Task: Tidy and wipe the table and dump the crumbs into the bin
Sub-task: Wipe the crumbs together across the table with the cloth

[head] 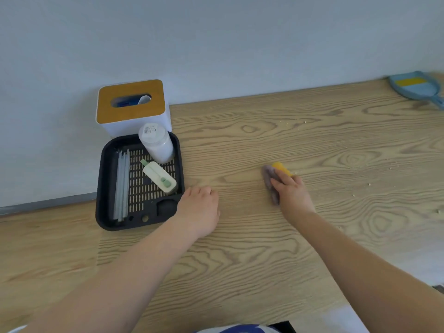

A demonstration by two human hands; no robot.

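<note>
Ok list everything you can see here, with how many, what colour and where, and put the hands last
table: one, light wood grain, fills the view
tissue box: one, white with a wooden top, against the wall at far left
tray: one, black and slotted, in front of the tissue box
jar: one, clear with a white lid, in the tray's far corner
case: one, pale green, in the tray
straws: a few, pale grey, along the tray's left side
dustpan: one, blue, far right
crumbs: scattered, pale, right side of the table
sponge: one, yellow and grey, under the right hand
left hand: beside the tray
right hand: grips the sponge
</note>
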